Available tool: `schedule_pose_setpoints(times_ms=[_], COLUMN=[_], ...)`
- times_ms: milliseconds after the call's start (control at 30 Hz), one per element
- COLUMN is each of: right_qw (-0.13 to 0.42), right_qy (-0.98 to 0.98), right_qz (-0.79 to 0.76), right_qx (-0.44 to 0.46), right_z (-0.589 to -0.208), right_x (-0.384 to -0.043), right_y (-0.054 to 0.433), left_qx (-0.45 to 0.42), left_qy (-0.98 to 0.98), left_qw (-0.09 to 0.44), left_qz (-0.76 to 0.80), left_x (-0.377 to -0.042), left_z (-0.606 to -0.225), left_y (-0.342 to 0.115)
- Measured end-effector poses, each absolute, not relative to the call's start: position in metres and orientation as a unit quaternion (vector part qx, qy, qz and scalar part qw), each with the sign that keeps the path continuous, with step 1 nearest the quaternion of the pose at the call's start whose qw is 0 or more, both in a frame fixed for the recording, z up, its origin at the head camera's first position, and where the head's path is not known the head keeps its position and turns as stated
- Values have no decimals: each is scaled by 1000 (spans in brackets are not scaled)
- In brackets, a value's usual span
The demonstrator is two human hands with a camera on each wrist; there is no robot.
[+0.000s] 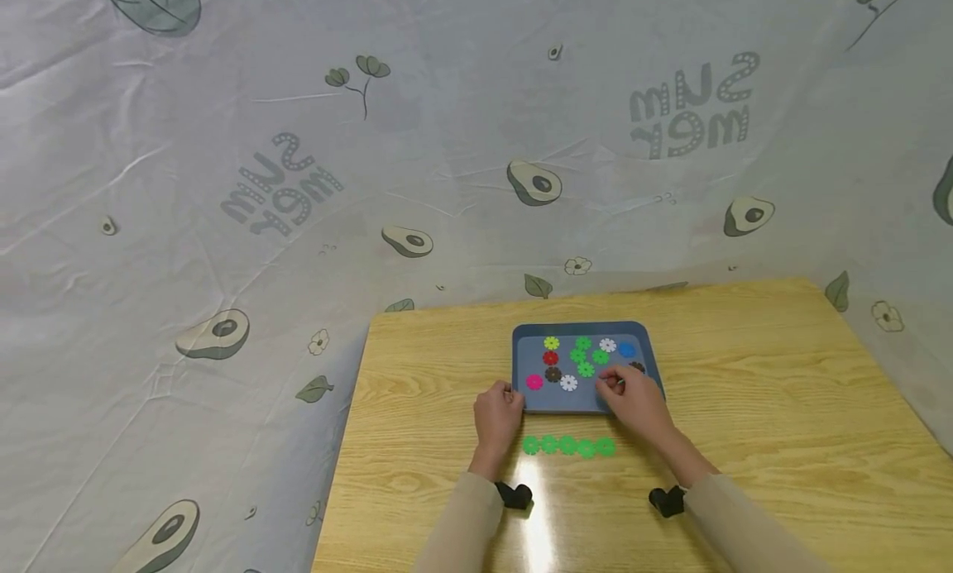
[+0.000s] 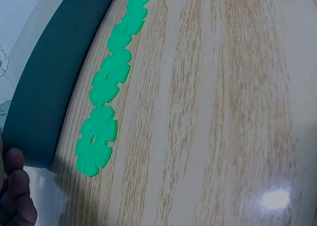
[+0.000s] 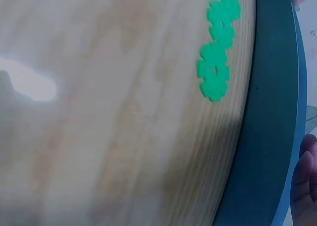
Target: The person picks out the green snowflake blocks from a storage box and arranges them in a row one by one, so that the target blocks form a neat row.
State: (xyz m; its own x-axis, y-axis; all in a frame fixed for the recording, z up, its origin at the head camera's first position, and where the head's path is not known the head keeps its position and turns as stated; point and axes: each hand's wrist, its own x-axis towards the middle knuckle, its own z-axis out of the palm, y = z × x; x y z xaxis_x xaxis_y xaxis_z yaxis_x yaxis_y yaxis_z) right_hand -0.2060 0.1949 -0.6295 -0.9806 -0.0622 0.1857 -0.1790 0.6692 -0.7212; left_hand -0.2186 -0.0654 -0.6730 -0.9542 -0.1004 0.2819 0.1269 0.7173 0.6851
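A blue-grey tray [image 1: 588, 411] on the wooden table holds several notched, flower-shaped plastic discs: green [image 1: 586, 369], white [image 1: 569, 383], red [image 1: 550, 358], yellow [image 1: 551, 342], pink [image 1: 534, 382], brown [image 1: 553, 374] and blue [image 1: 628, 350]. At its front left corner, my left hand [image 1: 497, 416] grips the rim with curled fingers. My right hand [image 1: 633, 399] reaches over the front right part, thumb and fingers bent close together; whether a disc is between them is hidden. In front of the tray lies a row of several green discs [image 2: 97, 140], touching end to end.
The wooden table [image 1: 782, 408] extends around the tray on both sides. A pale cloth printed with avocados and leaves [image 1: 462, 143] hangs behind and left of it. Black wrist-camera mounts [image 1: 515, 496] sit at both cuffs.
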Motion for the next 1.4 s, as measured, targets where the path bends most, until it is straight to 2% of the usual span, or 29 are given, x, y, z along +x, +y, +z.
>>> schedule_pose_setpoints(times_ms=[300,600,867,1067,1400], right_qw=[38,-25,-36,-44,-20], right_qy=[-921,-934,-941,-940,-928], right_qz=[384,354,334,337,370], right_qx=[50,37,31,22,22], right_z=[-634,-654,-655,-650,-646], right_x=[-238,-256,-260,-259,-255], right_y=[188,187,184,183,182], left_qx=[-5,-13,-12,-21,-22], left_qy=[-916,-913,-916,-914,-916], left_qw=[149,170,167,187,182], left_qz=[-373,-370,-366,-360,-357], left_x=[-218,-217,-218,-218,-218], left_z=[-673,-671,-672,-674,-672], left_y=[-64,-64,-64,-65,-65])
